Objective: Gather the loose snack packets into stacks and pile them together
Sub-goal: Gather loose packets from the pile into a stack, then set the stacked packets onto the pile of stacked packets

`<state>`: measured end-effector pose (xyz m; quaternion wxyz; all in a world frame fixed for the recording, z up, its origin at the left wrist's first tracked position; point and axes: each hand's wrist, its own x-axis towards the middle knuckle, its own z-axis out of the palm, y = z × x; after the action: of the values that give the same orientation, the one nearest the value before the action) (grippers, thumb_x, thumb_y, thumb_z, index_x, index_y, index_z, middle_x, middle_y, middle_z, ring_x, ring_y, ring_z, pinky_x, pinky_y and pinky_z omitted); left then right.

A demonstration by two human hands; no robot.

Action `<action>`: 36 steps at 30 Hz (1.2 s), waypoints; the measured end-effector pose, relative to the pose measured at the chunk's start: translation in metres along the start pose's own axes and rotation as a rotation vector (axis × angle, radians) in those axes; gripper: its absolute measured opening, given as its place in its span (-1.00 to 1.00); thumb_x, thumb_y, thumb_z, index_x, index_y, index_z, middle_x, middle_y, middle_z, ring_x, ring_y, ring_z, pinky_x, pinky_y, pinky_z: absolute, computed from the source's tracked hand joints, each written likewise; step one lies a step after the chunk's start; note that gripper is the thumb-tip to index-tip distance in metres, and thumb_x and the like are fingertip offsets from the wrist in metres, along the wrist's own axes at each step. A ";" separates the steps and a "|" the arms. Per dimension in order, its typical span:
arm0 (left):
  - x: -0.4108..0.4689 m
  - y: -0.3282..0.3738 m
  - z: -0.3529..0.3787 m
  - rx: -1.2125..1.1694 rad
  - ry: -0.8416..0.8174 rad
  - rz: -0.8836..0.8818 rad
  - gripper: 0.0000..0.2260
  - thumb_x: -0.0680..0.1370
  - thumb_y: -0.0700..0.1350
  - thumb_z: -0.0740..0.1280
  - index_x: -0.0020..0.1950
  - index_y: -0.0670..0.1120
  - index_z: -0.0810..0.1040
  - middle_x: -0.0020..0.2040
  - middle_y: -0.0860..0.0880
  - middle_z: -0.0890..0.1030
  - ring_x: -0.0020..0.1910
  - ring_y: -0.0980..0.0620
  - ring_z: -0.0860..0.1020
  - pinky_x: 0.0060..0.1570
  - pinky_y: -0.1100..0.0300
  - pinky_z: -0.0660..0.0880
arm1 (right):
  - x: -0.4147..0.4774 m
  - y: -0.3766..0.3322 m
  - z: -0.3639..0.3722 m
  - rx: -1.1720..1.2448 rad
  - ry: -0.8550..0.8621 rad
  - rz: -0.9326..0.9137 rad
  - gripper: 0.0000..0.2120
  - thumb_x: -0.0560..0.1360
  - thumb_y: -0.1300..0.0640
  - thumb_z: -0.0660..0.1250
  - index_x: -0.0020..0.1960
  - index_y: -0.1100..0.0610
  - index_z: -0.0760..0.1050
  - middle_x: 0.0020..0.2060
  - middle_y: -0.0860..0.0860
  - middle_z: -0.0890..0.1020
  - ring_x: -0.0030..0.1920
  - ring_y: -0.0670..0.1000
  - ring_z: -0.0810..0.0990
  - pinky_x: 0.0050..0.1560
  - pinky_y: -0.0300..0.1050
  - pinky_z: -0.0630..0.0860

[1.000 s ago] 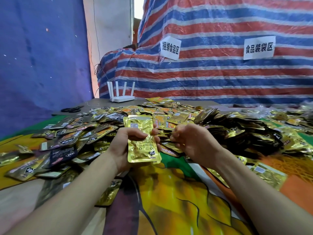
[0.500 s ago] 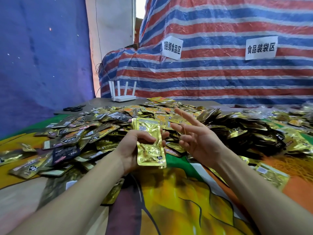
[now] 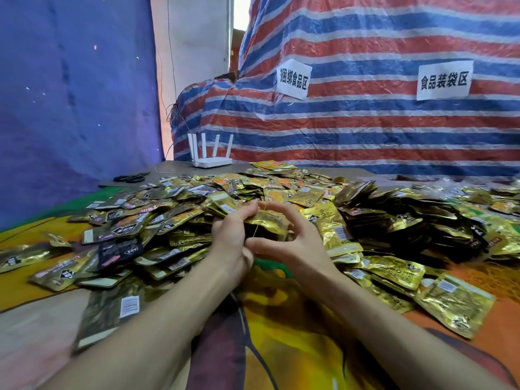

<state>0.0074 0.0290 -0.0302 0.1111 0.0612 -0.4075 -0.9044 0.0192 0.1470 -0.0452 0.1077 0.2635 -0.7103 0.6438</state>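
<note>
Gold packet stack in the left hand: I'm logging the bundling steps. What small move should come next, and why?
Probably the right hand should slip the thin band over the end of the gold stack. The left hand grips the stack, and the band is stretched taut right against it, so binding looks next.

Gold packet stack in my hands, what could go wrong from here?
The thin band looks stretched across the gold packet stack by the right hand; it could slip off or snap. The left hand grips only one side, so glossy packets may fan out. Dropped ones would likely get lost among the loose packets beneath.
</note>
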 end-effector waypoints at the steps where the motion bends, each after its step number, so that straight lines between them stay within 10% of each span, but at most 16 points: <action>1: -0.003 -0.003 0.002 -0.004 -0.037 -0.033 -0.87 0.55 -0.26 0.38 0.08 -0.25 0.62 -0.12 -0.21 0.66 -0.28 -0.16 0.68 -0.40 0.08 0.61 | 0.001 0.001 -0.001 -0.043 0.047 -0.039 -0.49 0.30 0.29 0.62 0.17 -0.06 0.61 0.04 -0.21 0.69 0.12 -0.16 0.65 0.25 -0.10 0.55; 5: -0.009 -0.007 0.006 -0.015 -0.213 -0.132 -0.77 0.62 -0.13 0.28 0.14 -0.21 0.66 0.01 -0.19 0.69 -0.08 -0.14 0.71 -0.19 0.06 0.65 | 0.002 0.007 -0.005 -0.057 0.123 -0.069 -0.52 0.28 0.36 0.61 0.13 0.08 0.60 0.10 -0.13 0.66 0.06 -0.38 0.58 0.00 -0.56 0.40; 16: 0.002 -0.008 0.002 -0.018 -0.248 -0.232 -0.67 0.65 -0.03 0.17 0.22 -0.07 0.68 0.12 -0.20 0.69 0.12 -0.22 0.65 0.27 -0.07 0.47 | 0.005 0.008 -0.009 0.057 0.150 0.060 -0.48 0.13 0.11 0.52 0.09 0.08 0.54 0.02 -0.08 0.63 -0.06 -0.24 0.63 -0.17 -0.35 0.51; 22: 0.000 -0.008 -0.003 0.048 -0.279 -0.268 -0.72 0.60 -0.02 0.27 0.17 -0.03 0.71 0.11 -0.17 0.70 0.03 -0.20 0.70 0.05 -0.10 0.62 | 0.006 0.000 -0.021 -0.501 0.014 -0.053 -0.34 0.23 -0.11 0.67 0.20 -0.01 0.43 0.11 -0.16 0.55 0.11 -0.29 0.50 0.04 -0.48 0.41; 30: -0.007 -0.013 0.002 0.375 -0.368 -0.198 -0.70 0.44 0.08 0.46 -0.01 -0.12 0.75 -0.18 -0.10 0.68 -0.20 -0.12 0.65 -0.03 -0.05 0.54 | 0.001 -0.015 -0.035 -0.687 -0.016 -0.050 -0.42 0.23 -0.11 0.52 0.10 -0.03 0.28 -0.12 -0.08 0.57 -0.21 0.01 0.61 -0.28 0.04 0.59; 36: -0.004 -0.023 0.001 0.437 -0.381 -0.023 -0.64 0.42 0.01 0.47 0.15 -0.11 0.62 0.02 -0.10 0.73 -0.04 -0.06 0.70 0.00 0.01 0.64 | 0.017 -0.049 -0.098 -0.833 0.129 -0.002 -0.53 0.30 -0.13 0.52 0.06 -0.07 0.36 -0.26 -0.22 0.44 -0.30 -0.20 0.48 -0.38 -0.23 0.46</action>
<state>0.0074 0.0455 -0.0467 0.0065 -0.0825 -0.6055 -0.7916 0.0121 0.2366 0.0199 0.2498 0.1575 -0.9013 0.3169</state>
